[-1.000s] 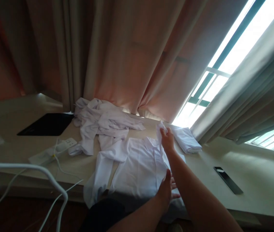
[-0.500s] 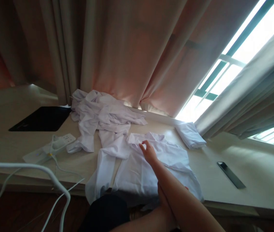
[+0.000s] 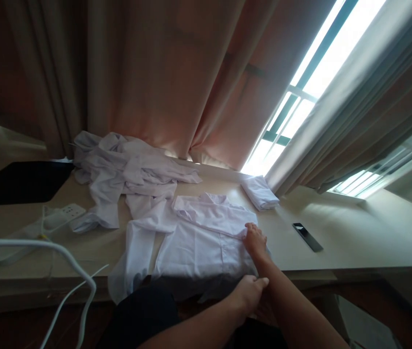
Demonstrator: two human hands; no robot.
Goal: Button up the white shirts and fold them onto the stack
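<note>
A white long-sleeved shirt (image 3: 191,247) lies spread on the table, its collar toward the window and its lower part hanging over the front edge. One side is folded inward across it; the left sleeve trails down over the edge. My right hand (image 3: 255,241) is closed on the shirt's right side, fingers curled at the folded border. Lower down, my left hand (image 3: 248,293) is closed at the shirt's lower right, its thumb against my right forearm. Its other fingers are partly hidden. Behind lies a crumpled white garment (image 3: 129,162).
A folded white cloth (image 3: 260,193) lies by the curtain (image 3: 162,87). To the right is a dark phone (image 3: 307,237). A power strip (image 3: 63,215) and black mat (image 3: 24,182) lie left. A thick white cable (image 3: 63,249) crosses the left foreground.
My right hand has moved from above the shirt's upper middle to its right edge and closed there. My left hand has come out from behind the right forearm. The view has turned right.
</note>
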